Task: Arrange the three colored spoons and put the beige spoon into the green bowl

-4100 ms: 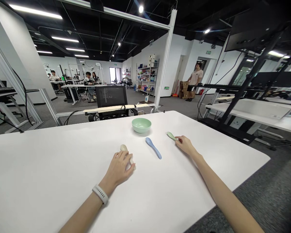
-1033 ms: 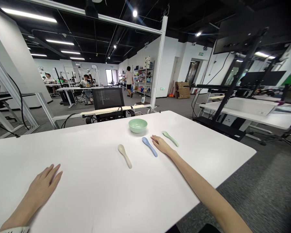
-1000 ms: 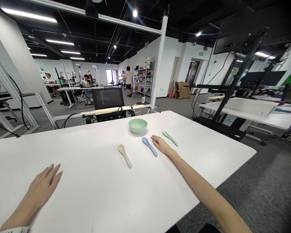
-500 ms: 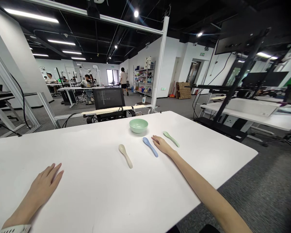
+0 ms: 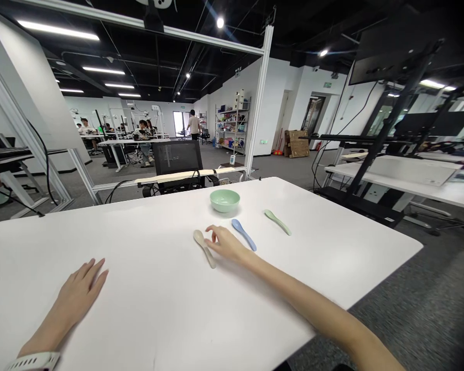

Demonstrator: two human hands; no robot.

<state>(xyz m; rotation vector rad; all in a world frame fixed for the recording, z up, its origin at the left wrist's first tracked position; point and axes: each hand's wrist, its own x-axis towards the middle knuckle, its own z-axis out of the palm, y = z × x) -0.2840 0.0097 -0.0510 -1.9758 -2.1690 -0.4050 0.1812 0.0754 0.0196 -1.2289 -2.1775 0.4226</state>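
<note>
plainly, the right hand [image 5: 225, 242] is at the beige spoon [image 5: 199, 238], thumb and forefinger slightly parted; whether they touch it cannot be told. just right of that hand lies the blue spoon [image 5: 243, 233], then the pale green spoon [image 5: 277, 222]. behind stands the green bowl [image 5: 225, 206]. the left hand [image 5: 81, 288] rests palm down, fingers loosely spread, on the white surface [image 5: 158, 304].
</note>
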